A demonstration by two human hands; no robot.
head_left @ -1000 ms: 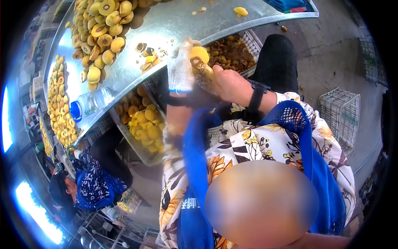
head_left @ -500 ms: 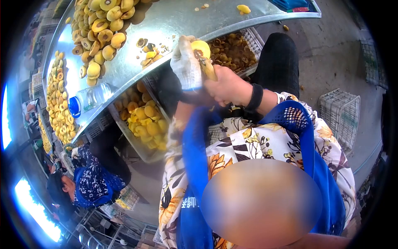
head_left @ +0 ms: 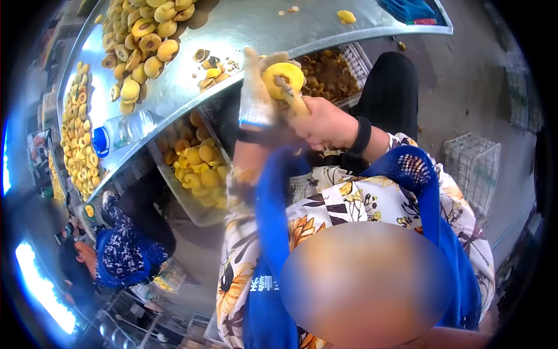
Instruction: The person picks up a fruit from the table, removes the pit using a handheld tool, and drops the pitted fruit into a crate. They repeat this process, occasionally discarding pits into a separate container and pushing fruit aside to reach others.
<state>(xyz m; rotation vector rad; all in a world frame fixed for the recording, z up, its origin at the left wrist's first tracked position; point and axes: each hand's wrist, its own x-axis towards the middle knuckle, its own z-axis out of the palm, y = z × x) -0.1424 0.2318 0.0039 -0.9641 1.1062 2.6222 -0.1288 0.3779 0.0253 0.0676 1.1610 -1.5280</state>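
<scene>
Yellow peaches [head_left: 200,166] and brownish pieces [head_left: 330,77] fill separate crates [head_left: 358,63]; left hand [head_left: 256,90] grips a peach half [head_left: 272,80], right hand [head_left: 325,123] a pitting tool [head_left: 298,104].

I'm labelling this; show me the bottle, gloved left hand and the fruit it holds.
Bottle [head_left: 129,130]: head view, clear side.
Gloved left hand [head_left: 255,96]: head view, glove's middle.
Fruit [head_left: 283,70]: head view, yellow flesh.

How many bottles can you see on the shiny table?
1: the clear plastic bottle with a blue cap, near the edge of the metal table, left of the gloved left hand. Others may be hidden.
</scene>
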